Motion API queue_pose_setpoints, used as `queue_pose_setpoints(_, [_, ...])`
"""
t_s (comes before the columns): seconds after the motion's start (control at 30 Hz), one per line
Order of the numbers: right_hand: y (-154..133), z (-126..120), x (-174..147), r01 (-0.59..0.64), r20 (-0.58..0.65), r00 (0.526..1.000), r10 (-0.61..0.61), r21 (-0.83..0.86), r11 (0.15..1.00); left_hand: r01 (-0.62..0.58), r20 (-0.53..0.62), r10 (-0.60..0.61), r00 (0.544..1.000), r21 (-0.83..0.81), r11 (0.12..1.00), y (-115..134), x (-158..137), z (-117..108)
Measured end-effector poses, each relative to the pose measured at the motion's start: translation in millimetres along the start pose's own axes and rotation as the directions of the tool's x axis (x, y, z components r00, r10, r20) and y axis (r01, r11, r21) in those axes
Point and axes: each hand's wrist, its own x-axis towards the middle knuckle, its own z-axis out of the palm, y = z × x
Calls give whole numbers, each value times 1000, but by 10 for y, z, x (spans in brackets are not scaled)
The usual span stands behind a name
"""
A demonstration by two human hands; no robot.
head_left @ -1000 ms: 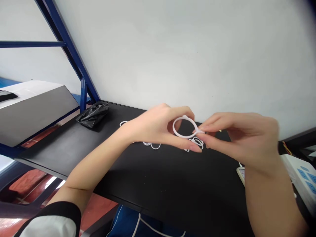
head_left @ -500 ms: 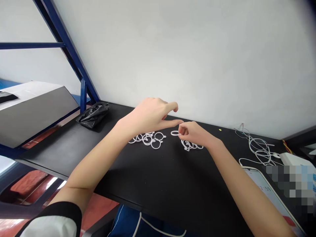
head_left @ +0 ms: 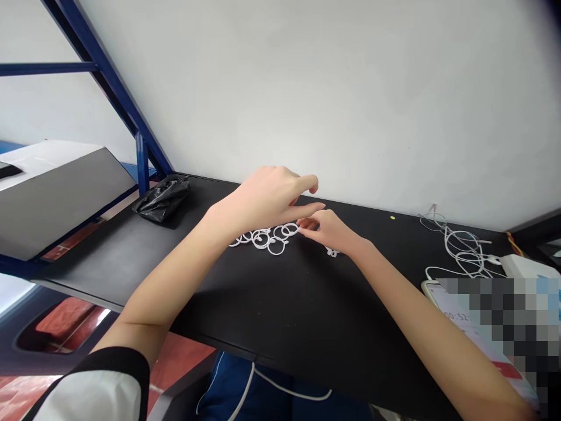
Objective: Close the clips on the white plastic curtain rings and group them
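My left hand (head_left: 274, 196) hovers over the black tabletop, thumb and index finger spread apart, with nothing between them. Under and beside it lies a loose cluster of white rings (head_left: 262, 239), each a thin hoop with a small tab; part of the cluster is hidden by my left wrist. My right hand (head_left: 328, 227) pinches the edge of one white ring (head_left: 290, 225) at the right side of this cluster, overlapping another ring. A second group of white rings (head_left: 332, 252) sits below my right hand, mostly covered by it.
A crumpled black plastic bag (head_left: 163, 199) rests on the table's (head_left: 263, 310) left part. At the right are tangled white cables (head_left: 464, 251), a phone (head_left: 458, 313) and a white box (head_left: 526, 268). Blue metal framing (head_left: 118, 93) rises at the left, before a white wall.
My right hand has moved left with the pinched ring, from above the right group to the left cluster. My left hand keeps nearly the same pose.
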Motion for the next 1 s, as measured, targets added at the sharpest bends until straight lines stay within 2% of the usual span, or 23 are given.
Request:
queue_pose_setpoints(0.17, [0,-10,13,-55,-19,998,54,-42,998,-10,-7,10,1000,18,1000,1,1,17])
queue_pose_setpoints(0.4, [4,-285,-18,-96,1,995,97,-69,993,-33,-13,33,999,24,999,0,7,44])
queue_pose_setpoints(0.63, [15,-468,-55,-201,94,973,210,-101,974,-44,-34,45,998,37,998,-30,-2,77])
queue_pose_setpoints(0.83, [67,-472,-53,-211,218,944,248,-181,961,-48,-13,48,999,50,998,-7,-1,59])
queue_pose_setpoints(1.0, [104,-420,-35,-179,231,948,221,-186,966,-47,-22,48,999,46,998,-9,-2,56])
